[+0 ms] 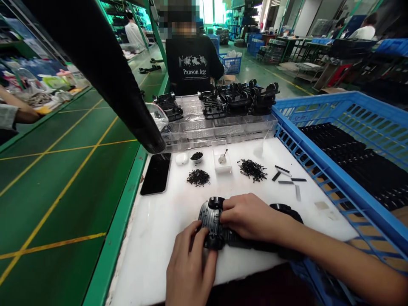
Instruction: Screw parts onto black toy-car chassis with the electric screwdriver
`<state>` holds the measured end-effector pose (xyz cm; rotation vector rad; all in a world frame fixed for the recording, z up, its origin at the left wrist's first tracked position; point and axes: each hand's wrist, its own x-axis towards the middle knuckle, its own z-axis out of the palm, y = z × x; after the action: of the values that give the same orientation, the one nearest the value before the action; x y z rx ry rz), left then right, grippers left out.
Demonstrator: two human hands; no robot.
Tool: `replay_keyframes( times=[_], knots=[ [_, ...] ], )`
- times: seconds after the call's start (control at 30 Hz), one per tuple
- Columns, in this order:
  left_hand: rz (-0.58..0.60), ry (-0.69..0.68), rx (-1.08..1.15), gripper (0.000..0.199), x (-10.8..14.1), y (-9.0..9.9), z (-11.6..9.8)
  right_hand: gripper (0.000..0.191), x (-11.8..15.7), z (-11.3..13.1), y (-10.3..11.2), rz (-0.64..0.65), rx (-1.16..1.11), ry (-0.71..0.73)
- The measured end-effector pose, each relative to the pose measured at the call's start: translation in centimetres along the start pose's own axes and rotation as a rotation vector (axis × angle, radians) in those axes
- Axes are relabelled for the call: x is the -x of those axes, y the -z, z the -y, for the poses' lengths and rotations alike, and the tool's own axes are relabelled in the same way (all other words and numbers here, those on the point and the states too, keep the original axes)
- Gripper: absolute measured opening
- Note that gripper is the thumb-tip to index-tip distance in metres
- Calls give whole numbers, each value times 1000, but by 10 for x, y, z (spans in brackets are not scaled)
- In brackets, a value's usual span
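A black toy car chassis (211,217) with wheels lies on the white work surface. My left hand (191,261) grips its near left end, fingers bent over the edge by a wheel. From the right, my right hand (247,214) presses closed fingertips on the chassis beside its far wheel; whether a small part is between them is hidden. My right hand and forearm cover much of the chassis, and its other end (287,210) shows beyond them. Just past my hands lie a pile of small black screws (198,177) and a pile of longer black pins (252,170).
A clear box (222,158), a small cup of black pieces (196,157) and a phone (156,174) are on the surface. Finished-looking chassis (237,100) stand behind on clear trays. A blue crate (318,157) borders the right; a dark tube (127,93) hangs upper left.
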<state>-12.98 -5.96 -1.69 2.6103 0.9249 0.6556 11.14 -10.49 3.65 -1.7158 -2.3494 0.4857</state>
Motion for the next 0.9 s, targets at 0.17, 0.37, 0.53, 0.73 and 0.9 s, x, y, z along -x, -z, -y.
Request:
replay_keyframes(
  times=[0.17,0.37,0.53,0.73,0.9],
  knots=[
    [50,-22,12,41,-3,10,2,16,11,11,-6,-6,180,71],
    [119,-116,19,54,-9,20,-1,20,17,21,-6,3,205,73],
    [189,-183,-1,58,-12,13,-9,25,24,10,-7,-69,17,27],
    [172,-147,60,54,-16,7,-11,37,36,-7,-16,-320,-475,-116],
    [164,-83,150,57,-16,8,-8,14,25,-4,-9,-252,-405,-166]
  ],
)
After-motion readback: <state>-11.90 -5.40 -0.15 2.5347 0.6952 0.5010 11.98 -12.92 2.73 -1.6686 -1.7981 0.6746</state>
